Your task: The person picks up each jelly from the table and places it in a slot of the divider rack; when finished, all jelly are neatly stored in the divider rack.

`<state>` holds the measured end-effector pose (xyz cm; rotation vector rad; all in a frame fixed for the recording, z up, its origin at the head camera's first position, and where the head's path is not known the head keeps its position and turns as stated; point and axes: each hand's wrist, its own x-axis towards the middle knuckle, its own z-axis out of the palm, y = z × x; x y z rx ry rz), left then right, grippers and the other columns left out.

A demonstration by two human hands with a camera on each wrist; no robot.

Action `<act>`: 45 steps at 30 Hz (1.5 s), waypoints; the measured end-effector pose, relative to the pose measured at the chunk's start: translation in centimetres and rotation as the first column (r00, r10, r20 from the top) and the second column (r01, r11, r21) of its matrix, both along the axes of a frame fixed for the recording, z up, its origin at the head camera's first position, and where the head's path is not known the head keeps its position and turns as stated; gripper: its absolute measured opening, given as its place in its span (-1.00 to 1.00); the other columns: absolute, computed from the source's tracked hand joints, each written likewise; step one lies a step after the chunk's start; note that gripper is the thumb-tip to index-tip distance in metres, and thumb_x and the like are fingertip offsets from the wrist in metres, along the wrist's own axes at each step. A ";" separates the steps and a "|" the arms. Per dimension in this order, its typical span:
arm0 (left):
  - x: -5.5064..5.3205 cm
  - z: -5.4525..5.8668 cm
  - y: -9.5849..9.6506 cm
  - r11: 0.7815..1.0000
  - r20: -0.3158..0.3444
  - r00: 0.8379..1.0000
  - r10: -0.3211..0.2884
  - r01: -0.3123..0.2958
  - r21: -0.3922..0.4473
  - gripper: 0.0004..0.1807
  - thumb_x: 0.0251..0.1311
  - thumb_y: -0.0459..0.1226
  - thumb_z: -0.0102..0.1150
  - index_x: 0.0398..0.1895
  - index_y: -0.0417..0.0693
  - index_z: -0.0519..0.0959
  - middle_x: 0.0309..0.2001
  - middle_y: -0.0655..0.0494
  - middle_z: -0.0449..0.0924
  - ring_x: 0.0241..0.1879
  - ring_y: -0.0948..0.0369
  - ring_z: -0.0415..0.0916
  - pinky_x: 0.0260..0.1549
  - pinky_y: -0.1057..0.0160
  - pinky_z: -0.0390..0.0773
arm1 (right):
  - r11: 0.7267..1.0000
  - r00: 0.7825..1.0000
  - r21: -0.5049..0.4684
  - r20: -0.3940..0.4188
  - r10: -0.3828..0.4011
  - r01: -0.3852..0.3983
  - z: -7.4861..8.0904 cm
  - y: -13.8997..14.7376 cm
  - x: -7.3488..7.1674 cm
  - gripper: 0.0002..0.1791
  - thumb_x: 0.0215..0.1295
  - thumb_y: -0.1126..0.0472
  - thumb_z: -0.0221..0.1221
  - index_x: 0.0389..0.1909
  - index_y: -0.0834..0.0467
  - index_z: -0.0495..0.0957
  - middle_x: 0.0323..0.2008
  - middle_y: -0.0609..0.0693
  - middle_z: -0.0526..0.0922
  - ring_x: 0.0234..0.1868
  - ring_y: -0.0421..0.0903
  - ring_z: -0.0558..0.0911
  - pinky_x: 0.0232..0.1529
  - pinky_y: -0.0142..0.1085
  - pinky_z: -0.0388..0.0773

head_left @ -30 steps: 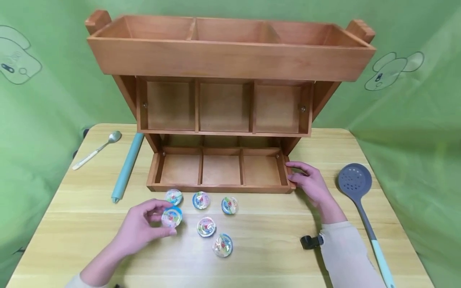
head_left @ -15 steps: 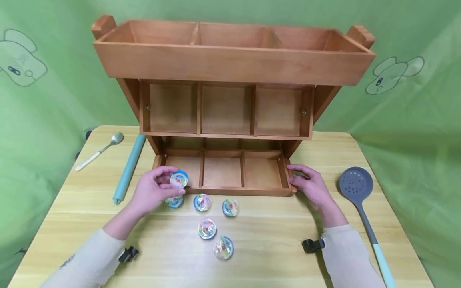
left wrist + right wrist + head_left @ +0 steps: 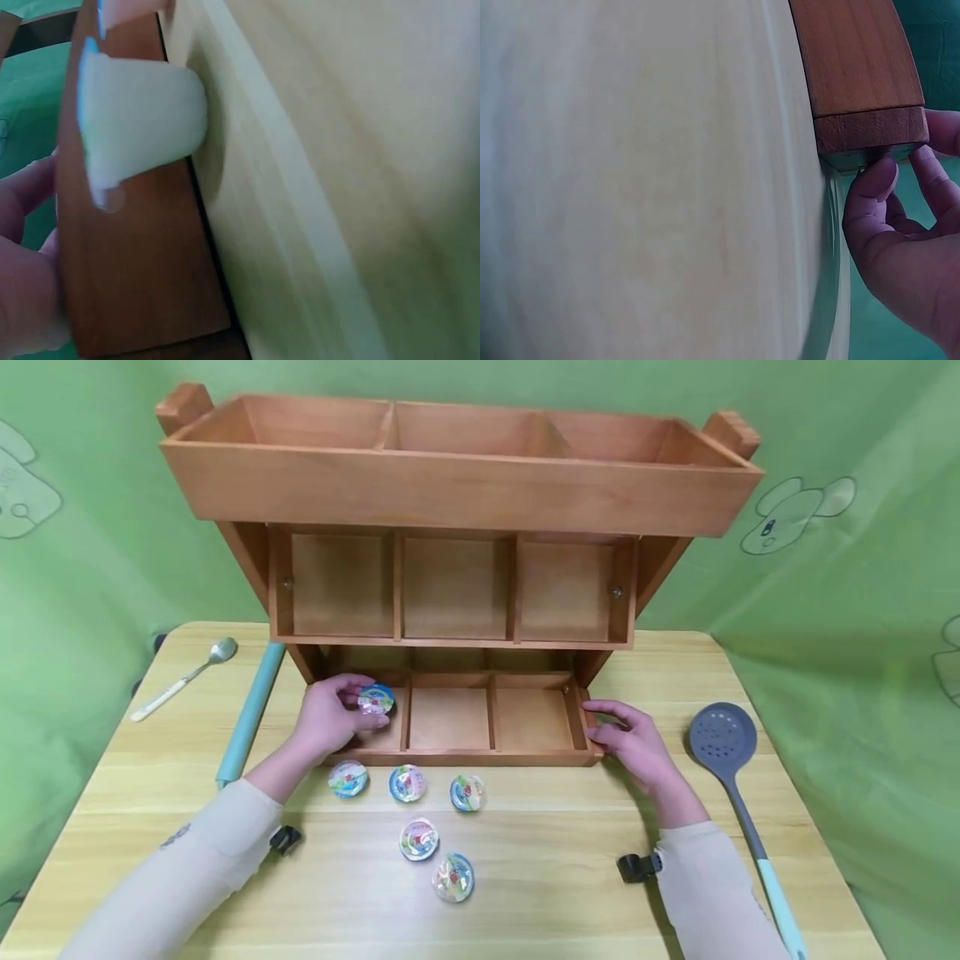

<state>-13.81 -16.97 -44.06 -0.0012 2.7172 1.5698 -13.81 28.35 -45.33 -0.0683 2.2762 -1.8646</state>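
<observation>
My left hand (image 3: 328, 717) pinches a small jelly cup (image 3: 377, 699) with a printed foil lid, over the left compartment of the wooden rack's bottom tier (image 3: 457, 759). At that tier's right end, my right hand (image 3: 636, 745) holds the side wall between thumb and fingers; the right wrist view shows the thumb against the end of the wood (image 3: 874, 131). Several more jelly cups (image 3: 417, 839) lie lid up on the table in front of the rack. One white cup (image 3: 142, 116) stands beside the tier's front board in the left wrist view, where the held cup is hidden.
Above the bottom tier, the rack has a middle tier (image 3: 453, 642) and a top tier (image 3: 457, 493), each with three compartments. A spoon (image 3: 183, 679) and a rolled teal mat (image 3: 251, 714) lie left. A slotted skimmer (image 3: 723, 743) lies right.
My left hand has carried the jelly cup up and away from the table to over the bottom-left compartment. My right hand stays at the rack's end. The head view has shifted slightly.
</observation>
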 end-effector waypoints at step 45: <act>-1.7 -0.2 1.1 0.986 -0.004 1.000 -0.021 0.020 -0.163 -0.32 -0.16 -0.20 0.62 0.08 -0.27 0.57 -0.08 -0.15 0.61 -0.12 -0.04 0.50 -0.13 0.04 0.51 | 0.999 1.000 0.038 0.009 -0.027 0.026 -0.1 -0.2 0.1 -0.52 0.30 0.44 0.18 0.25 0.35 0.45 0.22 0.23 0.38 -0.35 -0.21 0.51 -0.36 -0.40 0.54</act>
